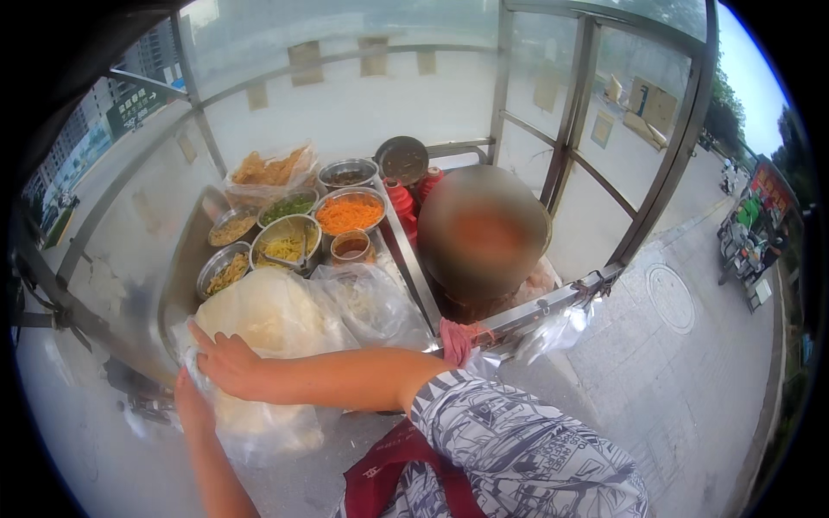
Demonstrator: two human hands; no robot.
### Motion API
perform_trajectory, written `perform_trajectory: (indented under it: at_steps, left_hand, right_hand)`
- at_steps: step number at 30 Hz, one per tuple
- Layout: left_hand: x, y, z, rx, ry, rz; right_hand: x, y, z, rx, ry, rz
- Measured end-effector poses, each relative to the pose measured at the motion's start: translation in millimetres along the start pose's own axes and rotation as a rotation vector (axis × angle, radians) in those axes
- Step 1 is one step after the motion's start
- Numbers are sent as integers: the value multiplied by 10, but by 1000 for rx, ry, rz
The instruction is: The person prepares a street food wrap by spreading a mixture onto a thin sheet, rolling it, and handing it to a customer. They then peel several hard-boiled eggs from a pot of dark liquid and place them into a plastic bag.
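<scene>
A large clear plastic bag (265,437) with a stack of pale round flatbreads (259,317) inside lies at the front left of the metal cart counter. My right arm reaches across to the left, and my right hand (230,366) grips the gathered plastic at the bag's left edge, its index finger extended. Just below it, my left hand (194,405) grips the same edge, its fingertips partly hidden by the plastic. Beside the flatbreads sits a second plastic bag (366,301) with whitish contents that I cannot make out.
Metal bowls hold shredded carrot (350,213), chopped greens (288,207) and yellow shreds (285,245) with tongs. A sauce jar (352,247) stands nearby. To the right are red bottles (400,204) and a large round vessel (447,272), mostly blurred. Framed clear panels (350,97) enclose the cart.
</scene>
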State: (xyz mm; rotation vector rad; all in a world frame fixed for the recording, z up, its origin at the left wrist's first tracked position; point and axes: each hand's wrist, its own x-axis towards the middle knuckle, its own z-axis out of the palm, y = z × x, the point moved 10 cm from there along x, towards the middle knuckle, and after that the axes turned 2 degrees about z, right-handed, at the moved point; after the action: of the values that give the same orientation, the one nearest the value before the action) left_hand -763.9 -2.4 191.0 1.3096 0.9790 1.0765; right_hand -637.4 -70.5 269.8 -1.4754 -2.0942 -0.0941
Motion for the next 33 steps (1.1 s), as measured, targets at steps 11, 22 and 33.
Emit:
perform_trajectory:
  at_steps: [11,22,33]
  left_hand:
    - [214,-1295,-2111,286,607,3]
    - [-884,-896,-1531,306,650,-8]
    - [-2282,249,1561,582,780,214]
  right_hand:
    - [-1509,99,-157,351,-72,-397]
    - [-2621,2222,-2230,231,142,176]
    - [-4151,5332,-2279,-366,-719,685]
